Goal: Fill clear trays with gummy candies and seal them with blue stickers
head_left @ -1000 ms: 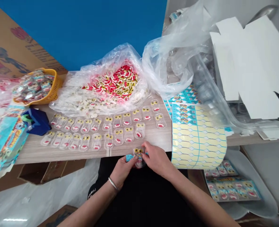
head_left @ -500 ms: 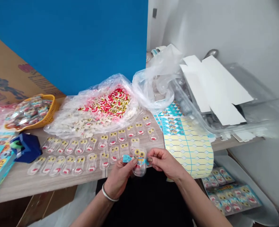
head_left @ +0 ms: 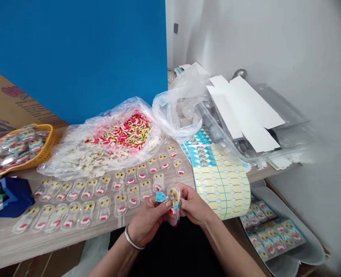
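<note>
Between both hands, in front of the table edge, is a small clear plastic blister pack (head_left: 174, 191) with yellow eye-shaped and red pieces inside. A blue printed sticker (head_left: 161, 196) crosses its narrow middle, one end sticking out on the left. My left hand (head_left: 147, 221) grips the pack from the left, thumb on the front over the sticker. On the other side my right hand (head_left: 195, 206) is closed at the pack's edge, its thumb pressing where the sticker wraps round. Similar blister packs (head_left: 104, 209) without stickers lie in rows on the table just beyond.
A partly used sticker sheet (head_left: 225, 184) lies at right. Behind stand a plastic bag of loose pieces (head_left: 130, 130) and a clear bin with white card (head_left: 245, 107). At left are a yellow basket (head_left: 47, 148) of packs and a blue tape dispenser (head_left: 10, 196). Stickered packs (head_left: 277, 238) sit lower right.
The pack has tilted and turned in my hands. My right fingers have moved in from the sticker's right end to the pack's edge, folding that end round. The view has shifted right.
</note>
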`<act>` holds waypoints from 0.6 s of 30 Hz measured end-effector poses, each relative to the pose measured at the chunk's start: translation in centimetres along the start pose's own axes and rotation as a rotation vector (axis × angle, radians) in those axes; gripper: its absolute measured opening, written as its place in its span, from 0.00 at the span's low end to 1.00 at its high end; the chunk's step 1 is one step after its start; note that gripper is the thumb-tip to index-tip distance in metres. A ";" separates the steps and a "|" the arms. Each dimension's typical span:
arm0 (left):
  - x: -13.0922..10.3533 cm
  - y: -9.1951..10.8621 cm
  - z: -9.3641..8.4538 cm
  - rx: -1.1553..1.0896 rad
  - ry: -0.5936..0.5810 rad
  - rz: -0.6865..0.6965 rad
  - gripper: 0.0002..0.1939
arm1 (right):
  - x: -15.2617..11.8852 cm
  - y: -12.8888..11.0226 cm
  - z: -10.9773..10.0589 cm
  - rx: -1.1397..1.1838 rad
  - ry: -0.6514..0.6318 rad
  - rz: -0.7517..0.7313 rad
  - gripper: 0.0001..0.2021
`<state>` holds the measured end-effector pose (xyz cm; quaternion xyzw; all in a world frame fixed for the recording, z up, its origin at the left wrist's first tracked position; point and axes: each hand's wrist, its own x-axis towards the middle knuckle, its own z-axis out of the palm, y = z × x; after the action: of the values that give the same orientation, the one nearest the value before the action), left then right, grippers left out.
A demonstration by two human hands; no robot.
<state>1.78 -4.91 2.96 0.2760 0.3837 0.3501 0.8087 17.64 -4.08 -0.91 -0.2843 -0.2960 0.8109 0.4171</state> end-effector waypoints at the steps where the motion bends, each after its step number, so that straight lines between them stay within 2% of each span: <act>1: 0.2 0.0 0.0 0.017 0.019 0.022 0.14 | 0.2 -0.1 -0.1 -0.024 0.010 0.008 0.24; 3: 0.8 -0.2 -0.2 0.056 0.116 0.089 0.13 | 0.4 -0.4 -0.3 -0.111 0.089 0.001 0.22; 6: 1.9 -0.7 -0.5 0.146 0.329 0.203 0.13 | 0.4 -1.1 -0.7 -0.314 0.352 -0.115 0.18; 8: 2.5 -1.2 -0.7 0.244 0.396 0.252 0.13 | 0.1 -1.2 -0.7 -0.426 0.456 -0.187 0.17; 11: 3.0 -1.6 -0.7 0.421 0.378 0.291 0.14 | -0.3 -1.1 -0.2 -0.527 0.418 -0.211 0.15; 13: 3.0 -1.6 -0.7 0.451 0.365 0.300 0.13 | -0.4 -1.1 0.1 -0.555 0.402 -0.212 0.14; 18: 2.3 -1.0 -0.5 0.187 0.411 0.297 0.13 | -0.7 -1.5 0.0 -0.491 0.410 -0.184 0.14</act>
<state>2.78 -3.59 1.01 0.3262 0.5257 0.4767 0.6245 18.73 -3.92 0.32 -0.5056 -0.4170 0.6004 0.4583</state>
